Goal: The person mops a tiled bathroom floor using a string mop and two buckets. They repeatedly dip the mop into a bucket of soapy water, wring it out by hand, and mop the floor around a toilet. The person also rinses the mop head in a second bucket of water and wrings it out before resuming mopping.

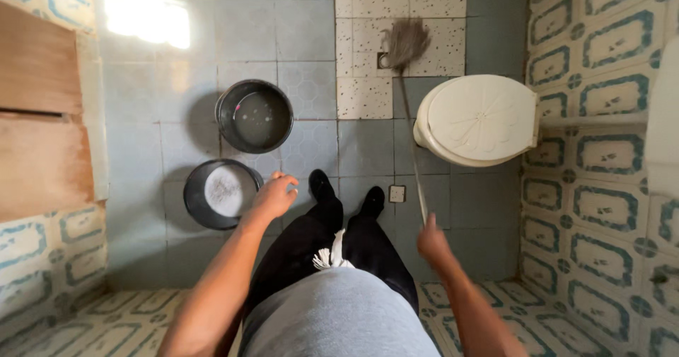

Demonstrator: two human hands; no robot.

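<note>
Toilet (481, 120), lid down, is sitting just right of the mop (409, 102). Mop's long axis is running straight ahead, head on the floor by the toilet. Right hand (433, 242) is closing round the handle; left hand (274, 196) is hanging loose, empty, nearer the buckets. Far bucket (254, 116) is holding murky water, near bucket (221, 193) foam.

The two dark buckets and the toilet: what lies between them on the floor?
In the head view, only the mop with its thin handle lies between the buckets and the toilet.

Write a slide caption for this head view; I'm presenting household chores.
Standing in a tiled bathroom, right hand holds a broom beside the closed toilet; left hand hovers over two black buckets.
</note>
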